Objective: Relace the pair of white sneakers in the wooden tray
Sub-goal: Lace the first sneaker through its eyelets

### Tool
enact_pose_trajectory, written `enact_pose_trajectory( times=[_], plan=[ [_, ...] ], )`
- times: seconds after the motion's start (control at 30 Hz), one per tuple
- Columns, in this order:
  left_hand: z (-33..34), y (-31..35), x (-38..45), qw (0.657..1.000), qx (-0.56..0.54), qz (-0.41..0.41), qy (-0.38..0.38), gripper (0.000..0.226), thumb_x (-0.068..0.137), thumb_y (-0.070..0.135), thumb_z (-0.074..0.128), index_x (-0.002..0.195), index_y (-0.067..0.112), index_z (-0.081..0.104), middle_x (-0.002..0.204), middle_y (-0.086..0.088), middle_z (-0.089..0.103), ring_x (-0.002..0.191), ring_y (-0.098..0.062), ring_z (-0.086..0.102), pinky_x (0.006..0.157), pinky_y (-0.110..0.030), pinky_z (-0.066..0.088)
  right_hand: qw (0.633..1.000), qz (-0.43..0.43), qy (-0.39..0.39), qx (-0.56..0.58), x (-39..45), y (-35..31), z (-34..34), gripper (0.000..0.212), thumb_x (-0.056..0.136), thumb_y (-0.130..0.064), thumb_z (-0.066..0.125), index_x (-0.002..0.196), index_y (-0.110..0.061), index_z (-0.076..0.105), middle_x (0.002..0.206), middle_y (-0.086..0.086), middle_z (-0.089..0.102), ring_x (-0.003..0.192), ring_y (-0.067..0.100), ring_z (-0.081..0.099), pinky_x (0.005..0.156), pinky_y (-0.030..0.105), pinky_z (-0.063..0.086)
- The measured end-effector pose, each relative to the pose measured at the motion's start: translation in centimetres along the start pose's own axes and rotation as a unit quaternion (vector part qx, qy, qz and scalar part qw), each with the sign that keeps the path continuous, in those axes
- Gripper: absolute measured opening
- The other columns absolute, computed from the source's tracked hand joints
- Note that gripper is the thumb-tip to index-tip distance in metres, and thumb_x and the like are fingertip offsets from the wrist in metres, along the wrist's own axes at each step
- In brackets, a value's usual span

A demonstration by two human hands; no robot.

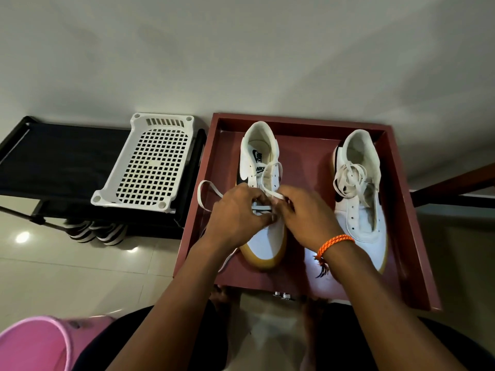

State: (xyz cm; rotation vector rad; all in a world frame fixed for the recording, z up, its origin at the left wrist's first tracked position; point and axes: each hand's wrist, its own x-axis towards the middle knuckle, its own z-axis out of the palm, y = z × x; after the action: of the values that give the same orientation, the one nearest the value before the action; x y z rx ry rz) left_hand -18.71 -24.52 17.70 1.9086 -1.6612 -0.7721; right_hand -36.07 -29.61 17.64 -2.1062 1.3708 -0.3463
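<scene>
Two white sneakers with gum soles stand in a reddish wooden tray (417, 236), toes toward me. Over the lower eyelets of the left sneaker (261, 153), my left hand (237, 215) and my right hand (308, 218) each pinch part of its white lace (207, 195). One crossing of lace shows between my fingers. A loop of it trails off to the left over the tray floor, and another strand arcs up toward the tongue. The right sneaker (359, 210) has open eyelets, and a loose white lace (348, 179) is bundled on its tongue.
A white perforated plastic basket (146, 167) sits on a black shoe rack (53, 162) to the left, striped shoes beneath it. A pink bucket (34, 346) is at the bottom left. A dark rail runs at the right edge. The floor is pale glossy tile.
</scene>
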Motion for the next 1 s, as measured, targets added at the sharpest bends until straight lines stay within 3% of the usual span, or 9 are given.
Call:
enact_pose_trajectory(
  times=[0.17,0.33,0.47,0.57,0.63,0.73,0.8,0.9,1.0],
  plan=[
    [-0.1,0.1,-0.1,1.000,0.014,-0.009,-0.004,0.022,0.081,0.048,0.086,0.091,0.032,0.074,0.093,0.014,0.056,0.091,-0.013,0.060,0.081,-0.042,0.055,0.982,-0.019,0.003,0.187,0.4,0.0,-1.2,0.031,0.102,-0.029,0.062,0.074,-0.019,0.060,0.064,-0.002,0.056,0.059,0.016,0.050,0.063,0.047,0.050],
    [-0.4,0.5,-0.1,1.000,0.013,-0.015,-0.005,0.022,0.081,0.045,0.086,0.094,0.028,0.079,0.088,0.016,0.057,0.089,-0.012,0.060,0.081,-0.045,0.056,0.895,-0.028,-0.036,0.443,0.0,-1.8,-3.7,0.033,0.106,-0.019,0.060,0.088,0.009,0.058,0.070,0.027,0.041,0.060,0.029,0.033,0.057,0.028,0.047],
    [-0.5,0.5,-0.1,1.000,0.013,-0.014,-0.009,0.023,0.081,0.045,0.087,0.093,0.028,0.079,0.087,0.016,0.056,0.089,-0.014,0.061,0.081,-0.046,0.057,0.843,-0.019,-0.063,0.534,-0.7,-2.9,-4.6,0.025,0.101,-0.020,0.059,0.088,0.001,0.058,0.067,0.020,0.029,0.058,0.019,0.023,0.057,0.025,0.048],
    [-0.6,0.5,-0.3,0.999,0.037,0.002,0.007,0.032,0.079,0.049,0.088,0.099,0.029,0.076,0.095,0.013,0.050,0.098,-0.017,0.055,0.083,-0.044,0.054,0.833,0.015,-0.053,0.550,-0.5,-3.0,-4.7,0.023,0.104,-0.018,0.058,0.088,-0.001,0.061,0.072,0.019,0.023,0.057,0.015,0.025,0.057,0.025,0.046],
    [-0.6,0.5,-0.4,0.997,0.071,0.016,0.040,0.049,0.074,0.054,0.090,0.107,0.029,0.064,0.102,0.008,0.052,0.102,-0.020,0.052,0.084,-0.043,0.049,0.864,0.049,-0.006,0.501,0.0,-2.1,-4.7,0.026,0.107,-0.017,0.058,0.086,-0.002,0.063,0.064,0.012,0.033,0.052,0.012,0.031,0.054,0.027,0.045],
    [-1.1,-0.1,-0.3,0.995,0.074,-0.006,0.060,0.072,0.067,0.061,0.092,0.106,0.026,0.043,0.097,0.009,0.057,0.090,-0.020,0.057,0.076,-0.041,0.048,0.980,0.066,0.100,0.160,0.4,0.3,-3.8,0.035,0.102,-0.026,0.061,0.075,-0.004,0.065,0.055,0.004,0.052,0.053,0.025,0.049,0.055,0.041,0.049],
    [-1.6,-0.9,-0.2,0.996,0.081,-0.032,0.036,0.068,0.068,0.069,0.088,0.100,0.026,0.045,0.090,0.011,0.060,0.088,-0.018,0.060,0.073,-0.040,0.049,0.990,0.115,0.076,-0.017,0.0,1.4,-2.8,0.034,0.097,-0.029,0.063,0.069,-0.010,0.059,0.063,0.008,0.059,0.067,0.035,0.062,0.061,0.045,0.052],
    [-2.1,-1.9,-0.3,0.994,0.087,-0.067,-0.023,0.059,0.073,0.076,0.080,0.099,0.029,0.054,0.097,0.009,0.063,0.103,-0.017,0.057,0.076,-0.037,0.048,0.987,0.155,0.012,-0.049,-0.6,0.8,-2.2,0.012,0.091,-0.030,0.065,0.088,-0.018,0.069,0.091,0.007,0.073,0.090,0.037,0.068,0.075,0.039,0.055],
    [-2.4,-2.2,0.0,0.992,0.058,-0.104,-0.045,0.047,0.080,0.080,0.069,0.093,0.036,0.060,0.109,0.001,0.065,0.115,-0.022,0.055,0.082,-0.037,0.045,0.986,0.136,0.072,-0.061,-0.5,-0.5,-2.6,0.020,0.096,-0.027,0.059,0.111,-0.024,0.072,0.109,0.008,0.072,0.103,0.036,0.068,0.081,0.040,0.055]
  ],
)
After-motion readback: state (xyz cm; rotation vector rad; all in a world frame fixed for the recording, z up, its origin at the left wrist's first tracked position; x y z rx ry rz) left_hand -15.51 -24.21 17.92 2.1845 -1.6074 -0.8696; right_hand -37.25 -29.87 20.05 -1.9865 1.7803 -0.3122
